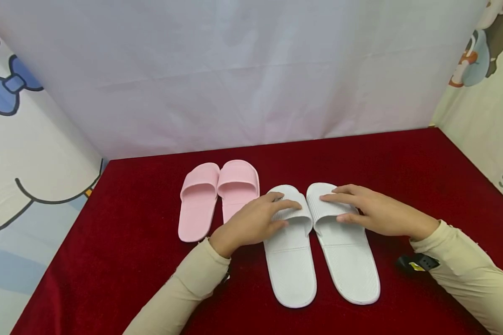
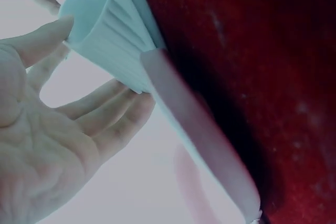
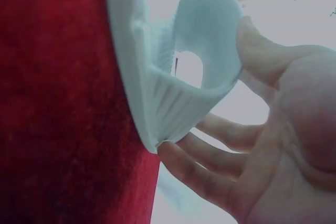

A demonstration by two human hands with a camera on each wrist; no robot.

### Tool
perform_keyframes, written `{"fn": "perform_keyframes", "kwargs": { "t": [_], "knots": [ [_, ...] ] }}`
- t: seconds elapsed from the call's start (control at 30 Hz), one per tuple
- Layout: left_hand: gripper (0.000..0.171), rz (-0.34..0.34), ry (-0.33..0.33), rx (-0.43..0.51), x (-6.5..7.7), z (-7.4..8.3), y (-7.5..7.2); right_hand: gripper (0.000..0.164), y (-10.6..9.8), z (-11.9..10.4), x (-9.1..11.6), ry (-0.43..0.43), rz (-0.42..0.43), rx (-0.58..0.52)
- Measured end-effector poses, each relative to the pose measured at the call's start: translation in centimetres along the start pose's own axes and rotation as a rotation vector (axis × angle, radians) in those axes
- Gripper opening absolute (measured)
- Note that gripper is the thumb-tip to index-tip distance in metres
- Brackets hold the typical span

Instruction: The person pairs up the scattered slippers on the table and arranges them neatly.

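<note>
Two white slippers lie side by side with their straps at the far end. My left hand [image 1: 255, 218] is over the ribbed strap of the left white slipper [image 1: 291, 274]; its fingers are spread and its thumb is near the strap's back edge. On the strap of the right white slipper [image 1: 352, 274], my right hand [image 1: 377, 214] rests with loosely extended fingers. In the right wrist view, the fingertips [image 3: 170, 150] touch the strap's lower side and the thumb is at its rim. The left wrist view shows the left thumb beside the strap opening [image 2: 86, 19].
To the left stand two pink slippers [image 1: 194, 214], the nearer one partly hidden by my left hand. Everything lies on a dark red cloth [image 1: 130, 232]. A pale curtain [image 1: 251, 83] rises behind, with cartoon-printed panels [image 1: 29, 153] at the sides.
</note>
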State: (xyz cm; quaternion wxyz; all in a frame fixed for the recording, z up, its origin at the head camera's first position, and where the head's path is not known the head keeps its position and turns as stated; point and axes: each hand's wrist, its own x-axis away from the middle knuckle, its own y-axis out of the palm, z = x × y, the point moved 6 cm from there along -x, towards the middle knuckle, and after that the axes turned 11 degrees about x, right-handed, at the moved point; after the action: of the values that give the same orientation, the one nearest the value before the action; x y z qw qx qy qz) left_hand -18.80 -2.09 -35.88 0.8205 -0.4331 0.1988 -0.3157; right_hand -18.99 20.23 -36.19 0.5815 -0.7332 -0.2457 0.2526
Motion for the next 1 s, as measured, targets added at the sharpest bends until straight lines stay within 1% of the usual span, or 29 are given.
{"fn": "perform_keyframes", "kwargs": {
  "t": [0.07, 0.13, 0.23, 0.3, 0.47, 0.7, 0.83, 1.0],
  "knots": [
    [0.043, 0.022, -0.007, 0.0, -0.1, -0.1, 0.1, 0.048, 0.1, 0.0, 0.1, -0.007, -0.016, -0.014],
    [0.045, 0.038, -0.029, 0.005, -0.1, -0.2, 0.2, 0.048, 0.1, -0.1, 0.1, -0.016, -0.016, -0.017],
    [0.048, 0.045, -0.078, 0.025, 0.0, -0.5, 0.3, 0.047, 0.1, -0.3, 0.0, -0.027, 0.004, -0.003],
    [0.049, 0.048, -0.093, 0.033, 0.0, -0.6, 0.3, 0.047, 0.0, -0.4, 0.0, -0.032, 0.024, 0.016],
    [0.047, 0.071, -0.072, 0.034, -0.1, -0.2, -0.1, 0.047, -0.6, -0.8, 0.1, -0.042, 0.067, 0.059],
    [0.045, 0.097, -0.05, 0.011, -0.5, 0.3, -1.1, 0.047, -1.3, -0.9, 0.1, -0.039, 0.1, 0.061],
    [0.045, 0.1, -0.055, -0.002, -0.8, 0.3, -1.4, 0.046, -1.5, -0.8, -0.1, -0.034, 0.105, 0.06],
    [0.044, 0.116, -0.071, 0.023, -0.9, 0.0, -1.7, 0.045, -1.7, -0.5, -0.4, -0.028, 0.096, 0.056]
  ]
}}
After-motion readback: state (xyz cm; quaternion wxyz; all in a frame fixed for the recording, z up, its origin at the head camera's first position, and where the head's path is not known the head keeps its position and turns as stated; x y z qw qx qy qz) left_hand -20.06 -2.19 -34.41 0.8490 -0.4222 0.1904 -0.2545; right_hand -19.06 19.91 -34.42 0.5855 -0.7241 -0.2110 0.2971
